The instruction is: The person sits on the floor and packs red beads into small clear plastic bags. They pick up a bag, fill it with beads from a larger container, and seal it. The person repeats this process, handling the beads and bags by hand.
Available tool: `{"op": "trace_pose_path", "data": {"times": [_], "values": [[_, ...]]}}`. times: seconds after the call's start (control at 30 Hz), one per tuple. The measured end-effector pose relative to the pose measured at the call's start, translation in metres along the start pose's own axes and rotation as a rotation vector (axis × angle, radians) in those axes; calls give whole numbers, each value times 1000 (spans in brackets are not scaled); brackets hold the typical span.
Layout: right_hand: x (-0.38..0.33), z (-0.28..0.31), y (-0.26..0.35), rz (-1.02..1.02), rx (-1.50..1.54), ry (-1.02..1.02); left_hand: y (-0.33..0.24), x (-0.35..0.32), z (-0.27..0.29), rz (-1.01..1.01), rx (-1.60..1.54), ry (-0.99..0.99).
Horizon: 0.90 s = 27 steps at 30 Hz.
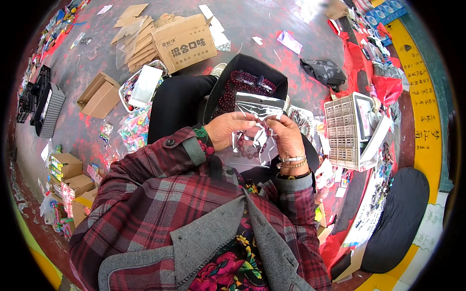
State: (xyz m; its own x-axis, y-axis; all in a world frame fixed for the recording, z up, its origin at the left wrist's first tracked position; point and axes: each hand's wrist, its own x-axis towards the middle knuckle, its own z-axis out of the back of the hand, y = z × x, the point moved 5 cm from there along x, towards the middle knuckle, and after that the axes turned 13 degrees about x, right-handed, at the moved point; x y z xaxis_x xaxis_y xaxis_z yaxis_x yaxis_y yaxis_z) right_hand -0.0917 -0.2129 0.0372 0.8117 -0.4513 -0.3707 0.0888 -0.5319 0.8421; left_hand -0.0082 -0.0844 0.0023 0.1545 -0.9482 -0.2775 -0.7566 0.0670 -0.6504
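Between my two hands is a clear plastic bag (259, 103) with a dark red beaded bracelet (250, 154) showing inside its lower part. My left hand (227, 130) pinches the bag's left side, thumb and fingers pressed together. From the other side my right hand (286, 133) pinches it near the middle, with bracelets on that wrist. Just beyond my hands, a black box (280, 80) rests between my legs. Inside it lie many dark red beaded bracelets (241, 79) and some clear wrapping.
An open cardboard box (99, 94) and a larger carton (184, 42) with flattened cardboard stand left. A white basket (122, 92) holds small goods. To the right are a beige plastic crate (340, 128), a dark bag (323, 72) and a black cushion-like oval (398, 218).
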Motion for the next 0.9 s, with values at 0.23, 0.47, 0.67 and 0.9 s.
{"op": "trace_pose_path", "data": {"times": [0.23, 0.47, 0.67, 0.9], "values": [[1, 2, -6, -28, 16, 1, 9, 2, 4, 63, 44, -28], [2, 0, -9, -11, 30, 29, 13, 5, 6, 49, -58, 57], [0, -6, -7, 9, 31, 16, 13, 4, 3, 64, -17, 106], [1, -5, -17, -5, 68, -62, 11, 3, 2, 51, -10, 108]]}}
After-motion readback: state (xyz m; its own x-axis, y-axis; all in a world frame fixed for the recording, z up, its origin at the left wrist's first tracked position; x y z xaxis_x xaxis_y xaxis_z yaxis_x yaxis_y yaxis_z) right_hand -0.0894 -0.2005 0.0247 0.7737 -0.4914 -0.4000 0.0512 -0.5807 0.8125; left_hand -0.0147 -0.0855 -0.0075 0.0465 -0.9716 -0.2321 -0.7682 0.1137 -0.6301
